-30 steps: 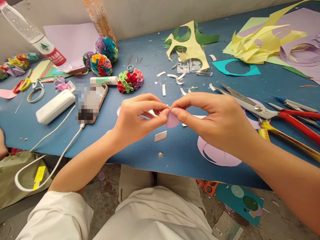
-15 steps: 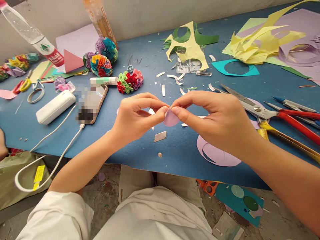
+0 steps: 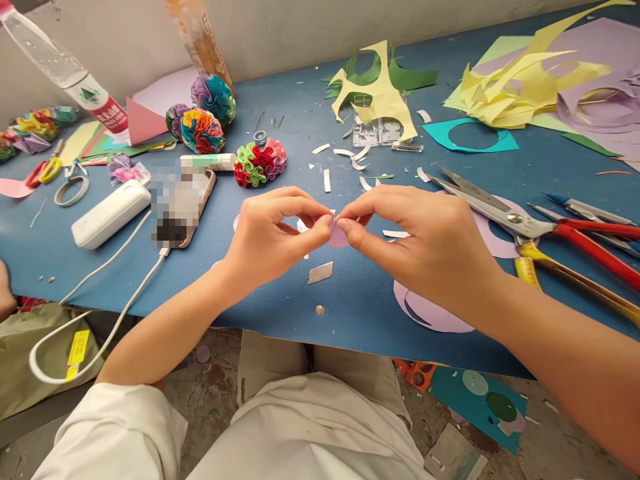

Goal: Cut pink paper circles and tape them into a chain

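My left hand [image 3: 273,233] and my right hand [image 3: 425,240] meet above the blue table [image 3: 260,293], both pinching one small pale pink paper disc [image 3: 339,236] between thumb and fingers. Only part of the disc shows under the fingertips. A pale pink paper offcut [image 3: 430,312] with a round hole lies below my right hand. Large scissors with red and yellow handles [image 3: 530,227] lie just right of my right hand.
Multicoloured folded paper balls [image 3: 260,162] [image 3: 203,129] sit behind my hands, with a glue stick [image 3: 207,161], a phone [image 3: 183,203] on a white cable and a white power bank [image 3: 110,212]. Yellow, green, teal and lilac paper scraps [image 3: 525,87] cover the far right. A bottle [image 3: 65,70] lies far left.
My right hand has shifted slightly left and the disc is pinched tighter, showing less of it. A pink triangular paper has appeared at the far left beside the bottle.
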Demonstrator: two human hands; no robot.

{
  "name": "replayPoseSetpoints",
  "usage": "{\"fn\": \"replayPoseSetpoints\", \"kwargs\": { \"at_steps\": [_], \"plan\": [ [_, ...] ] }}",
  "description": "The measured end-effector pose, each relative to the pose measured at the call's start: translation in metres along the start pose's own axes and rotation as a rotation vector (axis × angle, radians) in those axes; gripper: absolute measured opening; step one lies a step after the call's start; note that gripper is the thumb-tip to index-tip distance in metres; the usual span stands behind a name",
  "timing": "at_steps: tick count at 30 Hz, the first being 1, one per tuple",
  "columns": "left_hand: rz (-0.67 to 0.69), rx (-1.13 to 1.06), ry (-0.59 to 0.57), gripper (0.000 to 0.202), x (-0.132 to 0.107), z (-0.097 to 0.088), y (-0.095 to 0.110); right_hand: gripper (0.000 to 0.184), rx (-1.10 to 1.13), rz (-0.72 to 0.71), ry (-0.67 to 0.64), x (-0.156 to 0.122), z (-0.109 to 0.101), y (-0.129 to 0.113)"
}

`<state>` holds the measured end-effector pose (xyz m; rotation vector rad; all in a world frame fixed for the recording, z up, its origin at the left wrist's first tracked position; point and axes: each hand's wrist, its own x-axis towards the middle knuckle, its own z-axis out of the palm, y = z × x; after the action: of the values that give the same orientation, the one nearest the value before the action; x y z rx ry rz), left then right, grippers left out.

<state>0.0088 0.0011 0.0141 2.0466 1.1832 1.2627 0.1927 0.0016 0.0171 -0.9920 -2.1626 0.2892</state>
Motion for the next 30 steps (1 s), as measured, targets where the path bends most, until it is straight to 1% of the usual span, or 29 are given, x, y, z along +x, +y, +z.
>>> {"fn": "replayPoseSetpoints", "kwargs": {
  "at_steps": [5, 8, 14, 19, 23, 30],
  "plan": [
    [-0.02, -0.017, -0.009, 0.006, 0.0, 0.0, 0.0, 0.016, -0.09, -0.057, 0.043, 0.0, 0.003, 0.001],
    [-0.031, -0.021, -0.022, 0.007, -0.001, 0.0, 0.0, 0.017, -0.117, -0.064, 0.04, 0.0, 0.003, 0.002],
    [-0.019, 0.025, -0.01, 0.006, -0.001, 0.0, 0.0, 0.019, -0.168, -0.078, 0.039, -0.002, 0.005, 0.004],
    [-0.063, 0.029, -0.034, 0.011, -0.001, 0.001, 0.002, 0.02, -0.184, -0.086, 0.048, -0.003, 0.006, 0.004],
    [-0.111, 0.018, -0.028, 0.009, 0.001, 0.0, -0.001, 0.019, -0.116, -0.033, 0.053, -0.001, 0.003, 0.003],
    [-0.161, 0.135, 0.049, 0.01, 0.014, -0.008, -0.016, 0.012, 0.154, 0.189, 0.067, 0.004, -0.003, -0.003]
  ]
}}
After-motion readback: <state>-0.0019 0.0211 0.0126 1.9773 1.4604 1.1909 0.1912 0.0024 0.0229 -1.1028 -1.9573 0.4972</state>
